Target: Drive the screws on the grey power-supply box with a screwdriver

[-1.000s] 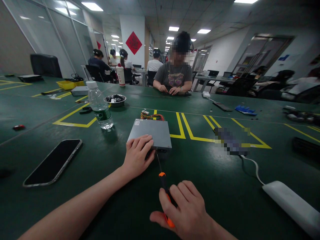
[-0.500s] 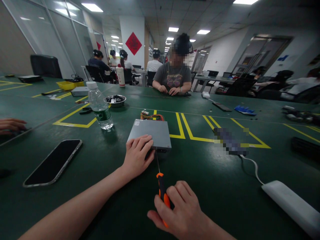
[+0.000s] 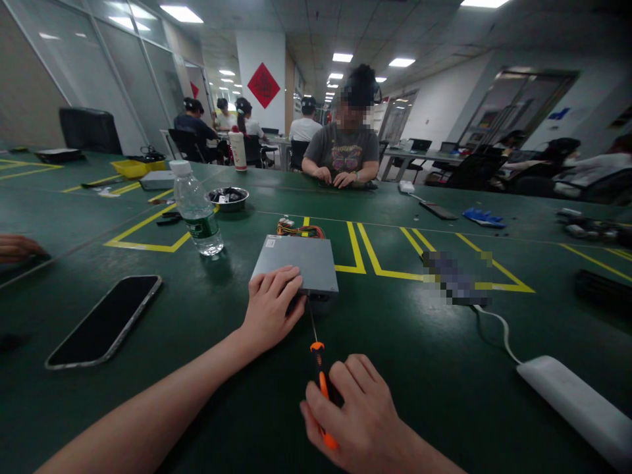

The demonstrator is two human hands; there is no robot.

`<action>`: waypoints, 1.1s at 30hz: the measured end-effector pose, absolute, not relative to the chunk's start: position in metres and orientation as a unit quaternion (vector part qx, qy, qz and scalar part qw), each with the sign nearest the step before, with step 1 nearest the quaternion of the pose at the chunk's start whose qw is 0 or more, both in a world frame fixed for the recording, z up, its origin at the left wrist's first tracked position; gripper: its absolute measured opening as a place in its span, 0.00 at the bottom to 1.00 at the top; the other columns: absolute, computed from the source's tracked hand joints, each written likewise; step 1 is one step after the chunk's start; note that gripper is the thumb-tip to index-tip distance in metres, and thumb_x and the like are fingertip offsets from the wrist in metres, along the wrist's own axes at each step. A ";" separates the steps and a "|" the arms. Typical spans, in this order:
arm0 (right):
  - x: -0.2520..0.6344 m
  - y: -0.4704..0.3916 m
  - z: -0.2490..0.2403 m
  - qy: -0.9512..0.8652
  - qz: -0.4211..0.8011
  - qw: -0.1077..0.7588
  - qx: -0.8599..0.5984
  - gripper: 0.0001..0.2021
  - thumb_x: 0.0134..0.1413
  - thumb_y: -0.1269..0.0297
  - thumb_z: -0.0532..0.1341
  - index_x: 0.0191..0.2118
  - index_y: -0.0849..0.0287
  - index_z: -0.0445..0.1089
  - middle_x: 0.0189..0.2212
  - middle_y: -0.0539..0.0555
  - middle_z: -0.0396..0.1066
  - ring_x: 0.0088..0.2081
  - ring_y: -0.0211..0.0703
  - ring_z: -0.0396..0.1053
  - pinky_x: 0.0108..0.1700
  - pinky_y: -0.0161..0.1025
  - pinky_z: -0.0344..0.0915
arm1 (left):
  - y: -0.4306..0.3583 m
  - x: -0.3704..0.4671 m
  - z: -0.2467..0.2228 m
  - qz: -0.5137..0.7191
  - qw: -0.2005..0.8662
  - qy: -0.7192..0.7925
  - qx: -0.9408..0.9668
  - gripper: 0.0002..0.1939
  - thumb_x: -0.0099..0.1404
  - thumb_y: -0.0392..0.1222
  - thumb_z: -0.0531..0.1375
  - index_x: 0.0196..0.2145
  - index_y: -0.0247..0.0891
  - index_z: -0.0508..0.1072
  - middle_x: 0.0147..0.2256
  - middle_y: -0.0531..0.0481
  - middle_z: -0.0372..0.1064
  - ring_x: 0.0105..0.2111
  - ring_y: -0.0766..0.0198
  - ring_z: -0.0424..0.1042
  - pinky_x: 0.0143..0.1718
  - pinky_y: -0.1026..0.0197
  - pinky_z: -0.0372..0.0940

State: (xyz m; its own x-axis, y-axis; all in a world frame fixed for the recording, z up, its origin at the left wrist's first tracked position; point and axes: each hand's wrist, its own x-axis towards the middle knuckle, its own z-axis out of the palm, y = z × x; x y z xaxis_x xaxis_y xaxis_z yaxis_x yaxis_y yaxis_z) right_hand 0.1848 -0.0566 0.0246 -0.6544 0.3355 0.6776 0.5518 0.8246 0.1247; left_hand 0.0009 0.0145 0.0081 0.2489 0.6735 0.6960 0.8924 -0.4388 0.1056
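Observation:
A flat grey metal box lies on the green table, with a bundle of coloured wires behind it. My left hand grips the box's near left corner, fingers on its top and thumb at its front side. My right hand is closed on the orange and black handle of a screwdriver. The screwdriver's thin shaft points away from me, and its tip meets the front side of the box just right of my left thumb.
A phone and a water bottle stand or lie to the left, near a metal bowl. At the right are a white power strip and its cable. Across the table sits a person; another person's hand shows at far left.
The fingers and thumb of my right hand have shifted slightly around the handle, which has turned a little. My left hand and the box look the same.

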 end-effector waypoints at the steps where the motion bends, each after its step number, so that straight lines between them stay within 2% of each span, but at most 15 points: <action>1: 0.185 -0.056 0.025 -0.895 -0.158 0.334 -0.249 0.06 0.52 0.64 0.55 0.33 0.58 0.67 0.23 0.51 0.63 0.25 0.39 0.58 0.28 0.37 0.53 | 0.014 0.001 0.008 -0.345 0.159 -0.506 -0.774 0.13 0.62 0.41 0.54 0.46 0.42 0.64 0.49 0.46 0.66 0.50 0.55 0.63 0.46 0.50 0.51; 3: 0.186 -0.054 0.026 -0.893 -0.149 0.345 -0.249 0.11 0.54 0.59 0.54 0.37 0.61 0.66 0.24 0.52 0.65 0.25 0.39 0.59 0.28 0.38 0.54 | 0.015 0.000 0.008 -0.343 0.161 -0.506 -0.775 0.13 0.62 0.41 0.54 0.45 0.42 0.64 0.49 0.46 0.66 0.50 0.56 0.63 0.46 0.51 0.51; 6: 0.188 -0.053 0.024 -0.882 -0.127 0.374 -0.255 0.09 0.55 0.65 0.54 0.37 0.66 0.64 0.22 0.51 0.64 0.24 0.37 0.58 0.27 0.37 0.55 | 0.015 0.000 0.008 -0.340 0.163 -0.508 -0.775 0.13 0.62 0.41 0.54 0.46 0.42 0.64 0.49 0.46 0.66 0.50 0.56 0.63 0.46 0.50 0.51; 8: 0.189 -0.053 0.023 -0.881 -0.127 0.383 -0.249 0.04 0.52 0.71 0.55 0.35 0.64 0.64 0.21 0.50 0.62 0.23 0.36 0.57 0.27 0.36 0.55 | 0.015 0.000 0.008 -0.340 0.163 -0.508 -0.775 0.13 0.62 0.41 0.54 0.46 0.42 0.64 0.49 0.46 0.66 0.50 0.56 0.63 0.46 0.50 0.51; 11: 0.188 -0.055 0.022 -0.888 -0.154 0.363 -0.234 0.07 0.48 0.74 0.54 0.34 0.60 0.66 0.22 0.51 0.62 0.25 0.38 0.57 0.29 0.37 0.56 | 0.014 0.000 0.009 -0.340 0.168 -0.507 -0.774 0.13 0.62 0.41 0.54 0.45 0.42 0.65 0.49 0.46 0.66 0.49 0.56 0.63 0.45 0.50 0.51; 15: 0.186 -0.057 0.025 -0.894 -0.153 0.350 -0.235 0.07 0.52 0.67 0.53 0.31 0.57 0.68 0.21 0.52 0.62 0.26 0.41 0.57 0.31 0.39 0.55 | 0.014 0.001 0.009 -0.336 0.167 -0.512 -0.773 0.13 0.62 0.41 0.54 0.45 0.41 0.65 0.49 0.46 0.66 0.49 0.56 0.63 0.45 0.51 0.51; 18: 0.188 -0.057 0.029 -0.892 -0.142 0.356 -0.237 0.15 0.58 0.56 0.49 0.36 0.60 0.68 0.22 0.52 0.63 0.25 0.41 0.58 0.30 0.39 0.55 | 0.014 0.001 0.008 -0.333 0.168 -0.514 -0.773 0.13 0.62 0.41 0.54 0.46 0.41 0.65 0.50 0.46 0.65 0.49 0.56 0.62 0.46 0.50 0.51; 20: 0.190 -0.055 0.029 -0.887 -0.134 0.368 -0.245 0.19 0.59 0.53 0.47 0.40 0.64 0.65 0.23 0.52 0.65 0.24 0.39 0.59 0.29 0.39 0.56 | 0.014 0.000 0.007 -0.331 0.171 -0.515 -0.772 0.13 0.62 0.41 0.54 0.46 0.41 0.65 0.50 0.46 0.65 0.49 0.56 0.61 0.46 0.50 0.51; 23: 0.193 -0.054 0.029 -0.877 -0.118 0.388 -0.257 0.14 0.58 0.60 0.50 0.40 0.67 0.62 0.23 0.52 0.66 0.23 0.37 0.60 0.28 0.37 0.56 | 0.014 0.000 0.005 -0.330 0.177 -0.519 -0.768 0.14 0.61 0.42 0.55 0.46 0.42 0.65 0.50 0.46 0.65 0.48 0.55 0.60 0.45 0.50 0.51; 25: 0.194 -0.054 0.028 -0.877 -0.126 0.387 -0.255 0.07 0.55 0.67 0.53 0.37 0.65 0.63 0.22 0.51 0.65 0.23 0.36 0.59 0.27 0.37 0.55 | 0.015 0.000 0.004 -0.330 0.181 -0.521 -0.766 0.14 0.61 0.42 0.55 0.46 0.42 0.65 0.49 0.46 0.65 0.47 0.54 0.59 0.44 0.50 0.52; 27: 0.193 -0.055 0.028 -0.881 -0.148 0.378 -0.245 0.05 0.51 0.71 0.53 0.34 0.62 0.64 0.21 0.50 0.63 0.23 0.37 0.57 0.27 0.37 0.55 | 0.015 -0.001 0.003 -0.329 0.183 -0.521 -0.766 0.15 0.61 0.42 0.56 0.46 0.42 0.65 0.49 0.46 0.65 0.46 0.54 0.59 0.44 0.50 0.52; 33: 0.190 -0.055 0.031 -0.877 -0.170 0.381 -0.239 0.06 0.52 0.68 0.52 0.35 0.58 0.66 0.22 0.51 0.63 0.26 0.40 0.58 0.30 0.38 0.57 | 0.015 -0.001 0.001 -0.331 0.204 -0.526 -0.756 0.15 0.61 0.43 0.56 0.45 0.40 0.66 0.47 0.42 0.63 0.45 0.52 0.58 0.42 0.50 0.53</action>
